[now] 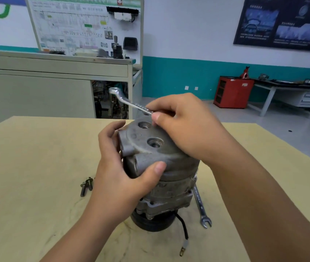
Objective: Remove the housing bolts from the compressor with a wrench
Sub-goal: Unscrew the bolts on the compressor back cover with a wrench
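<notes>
The grey metal compressor (150, 148) stands upright on its black pulley on the wooden table (37, 167). My left hand (120, 173) grips its upper housing from the left, thumb across the front. My right hand (184, 125) rests over the top right of the housing and pinches a silver ring wrench (124, 100), whose ring end sticks up to the far left. Two loose bolts (86, 185) lie on the table left of the compressor. The wrench's lower end is hidden under my right hand.
A second open-end wrench (200, 207) lies on the table right of the compressor. A black wire with a connector (184, 237) trails from the base toward me. A grey cabinet (37, 91) stands beyond the table, a red cabinet (233, 91) at the far right.
</notes>
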Tool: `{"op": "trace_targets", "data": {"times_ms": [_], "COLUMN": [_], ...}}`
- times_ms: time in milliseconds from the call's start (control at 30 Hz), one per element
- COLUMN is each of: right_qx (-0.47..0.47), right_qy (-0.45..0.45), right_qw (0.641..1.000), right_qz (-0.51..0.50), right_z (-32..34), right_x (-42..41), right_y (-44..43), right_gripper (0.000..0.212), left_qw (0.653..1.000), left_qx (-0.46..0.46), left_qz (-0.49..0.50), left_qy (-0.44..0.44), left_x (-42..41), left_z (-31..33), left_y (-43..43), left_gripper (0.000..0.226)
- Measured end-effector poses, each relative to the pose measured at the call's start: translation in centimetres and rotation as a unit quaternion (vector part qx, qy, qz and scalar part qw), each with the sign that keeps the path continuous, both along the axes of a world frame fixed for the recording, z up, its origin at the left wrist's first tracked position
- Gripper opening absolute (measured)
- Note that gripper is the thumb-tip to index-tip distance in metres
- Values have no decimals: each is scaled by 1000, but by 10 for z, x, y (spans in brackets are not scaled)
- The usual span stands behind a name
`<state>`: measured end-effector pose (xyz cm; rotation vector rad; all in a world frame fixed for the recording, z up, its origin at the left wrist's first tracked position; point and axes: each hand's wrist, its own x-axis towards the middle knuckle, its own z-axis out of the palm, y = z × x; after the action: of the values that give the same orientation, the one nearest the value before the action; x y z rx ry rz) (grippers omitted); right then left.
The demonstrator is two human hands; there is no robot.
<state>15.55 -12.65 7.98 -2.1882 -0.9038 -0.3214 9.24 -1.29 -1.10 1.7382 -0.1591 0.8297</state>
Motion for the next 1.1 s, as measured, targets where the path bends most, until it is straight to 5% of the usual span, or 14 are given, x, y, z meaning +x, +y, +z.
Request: {"op": "trace_targets", "data": {"times_ms": [233,300,500,767,867,967,1100], "right_qx": [7,15,168,466,555,632,581], "right_qy": [-123,-202,-362,-192,-173,-49,131], "right_qw": [989,977,917,851,808,773,801], "right_qz": [78,61,24,146,94,-24,-63], "right_z": [-15,-21,-61,-86,-85,-77,-55], "right_x": [-25,-27,-19,-21,-19,-12,4], "right_y": [-19,-24,-37,-27,-23,-24,-28], "right_gripper": [5,18,25,12,12,28,33], "left_qw": [1000,1000,1000,1000,1000,999,999], "left_qx": [-1,2,-8,-17,-20,-28,-41], "left_qz": [-1,0,-8,-3,-9,-16,-9], "left_qy": [-5,-13,-12,3,4,1,-13], "left_x": [1,1,2,0,0,0,-1], "left_z": [1,2,2,2,2,1,-1], "left_y": [-1,-1,-2,-1,0,2,4], "left_gripper": [66,68,67,64,65,65,64]}}
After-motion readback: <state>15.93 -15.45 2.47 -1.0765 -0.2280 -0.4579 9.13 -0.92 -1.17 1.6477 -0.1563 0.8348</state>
